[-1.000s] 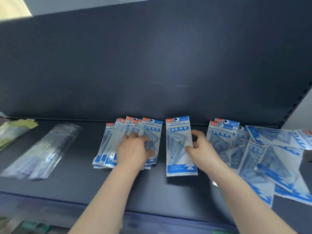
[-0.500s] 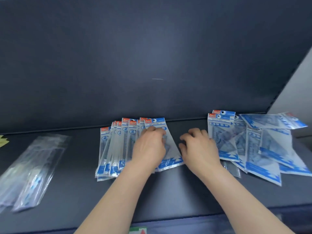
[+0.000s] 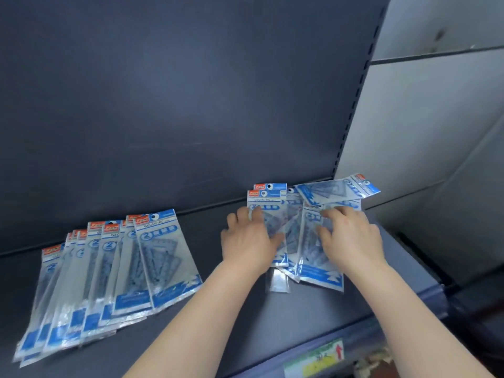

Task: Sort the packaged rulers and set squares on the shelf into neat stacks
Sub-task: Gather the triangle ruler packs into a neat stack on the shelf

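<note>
Several blue-and-clear set square packs lie fanned in an overlapping row on the left of the dark shelf. A loose, untidy pile of the same packs sits at the shelf's right end. One pack lies crosswise at the back of the pile. My left hand rests on the pile's left packs, fingers reaching over their left edge. My right hand lies on the right packs with its fingers spread. Both hands cover the middle of the pile.
The shelf's dark back panel rises right behind the packs. A slotted upright and a grey wall close the right side. A price label sits on the shelf's front edge. A clear empty sleeve pokes out below the pile.
My view has swung right. Both hands left the fanned row and the gap beside it and now lie on the right-hand pile. The pack moved earlier rests on top of the left row.
</note>
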